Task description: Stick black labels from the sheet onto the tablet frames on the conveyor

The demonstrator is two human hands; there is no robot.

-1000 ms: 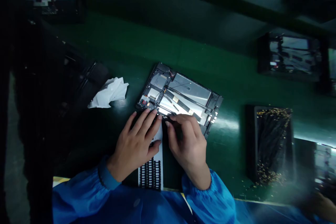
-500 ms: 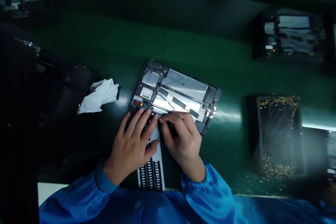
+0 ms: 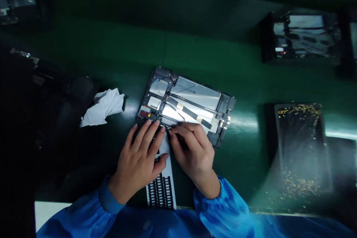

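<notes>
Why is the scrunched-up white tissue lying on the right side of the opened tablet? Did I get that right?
Not quite: the side is wrong. The head view shows the crumpled white tissue on the left of the opened tablet frame, not the right.

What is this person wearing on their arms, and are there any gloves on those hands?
Both arms are in shiny blue sleeves. The left sleeve ends in a snug, ribbed cuff of deeper blue, and the right sleeve is gathered into puffy folds at the wrist. The left hand and right hand are bare, with no gloves.
</notes>
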